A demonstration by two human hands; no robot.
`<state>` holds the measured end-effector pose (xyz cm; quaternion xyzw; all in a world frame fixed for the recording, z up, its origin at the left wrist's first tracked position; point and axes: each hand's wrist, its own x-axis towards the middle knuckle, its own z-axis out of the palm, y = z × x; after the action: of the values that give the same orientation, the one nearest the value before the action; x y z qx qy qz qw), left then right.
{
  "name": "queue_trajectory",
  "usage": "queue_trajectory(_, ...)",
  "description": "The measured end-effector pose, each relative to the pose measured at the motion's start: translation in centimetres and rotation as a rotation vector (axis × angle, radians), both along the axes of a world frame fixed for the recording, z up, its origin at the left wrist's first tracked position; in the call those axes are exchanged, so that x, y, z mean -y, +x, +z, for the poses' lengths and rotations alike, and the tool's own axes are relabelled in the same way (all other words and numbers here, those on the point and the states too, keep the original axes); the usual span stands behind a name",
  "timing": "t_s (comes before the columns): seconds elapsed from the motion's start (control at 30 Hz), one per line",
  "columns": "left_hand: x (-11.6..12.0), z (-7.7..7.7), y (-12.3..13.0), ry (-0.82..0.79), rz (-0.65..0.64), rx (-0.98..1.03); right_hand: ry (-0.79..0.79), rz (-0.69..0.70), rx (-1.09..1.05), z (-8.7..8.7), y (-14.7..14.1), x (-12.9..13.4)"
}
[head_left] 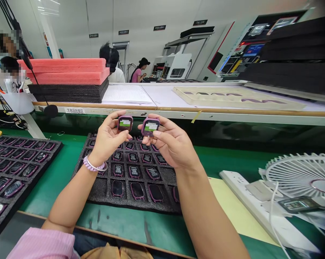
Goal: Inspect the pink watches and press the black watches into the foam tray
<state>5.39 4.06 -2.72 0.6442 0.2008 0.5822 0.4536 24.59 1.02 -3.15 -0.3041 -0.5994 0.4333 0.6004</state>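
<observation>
My left hand (110, 133) grips a purple-framed smartwatch (125, 123) between thumb and fingers, its screen lit with green and white. A second smartwatch (150, 126) with a similar lit screen is pinched in my right hand (169, 138). Both watches are held up side by side, apart, with their screens facing me. Below them lies a black foam tray (99, 189) with several more watches in its slots. Some of those show white text, and the front row has dark screens. My forearms hide parts of the tray.
Another foam tray of watches (17, 167) lies at left. A power strip (259, 205) and a white fan (308, 176) stand at right. A raised shelf behind holds red foam sheets (68, 70), paper (126, 94) and a pale tray (232, 97). Other people are beyond it.
</observation>
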Motion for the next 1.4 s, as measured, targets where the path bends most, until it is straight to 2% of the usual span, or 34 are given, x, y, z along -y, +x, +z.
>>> queue_trajectory(0.17, 0.1, 0.0, 0.0, -0.003, 0.006, -0.01, -0.01, 0.02, -0.048, 0.1, -0.1, 0.0)
queue_trajectory(0.57, 0.1, 0.1, -0.1, 0.014, 0.024, -0.039, 0.003, 0.03, -0.016, 0.2, -0.2, 0.3)
queue_trajectory(0.8, 0.5, 0.3, 0.0, 0.019, -0.03, -0.093, -0.002, 0.017, -0.052, 0.0, -0.3, 0.1)
queue_trajectory(1.23, 0.3, 0.2, -0.2, 0.052, -0.05, -0.086, 0.041, 0.009, -0.055, 0.3, -0.2, 0.4)
queue_trajectory(1.4, 1.9, 1.5, -1.5, 0.138, 0.019, -0.057, 0.106, -0.046, 0.022, 1.3, 0.7, 2.3)
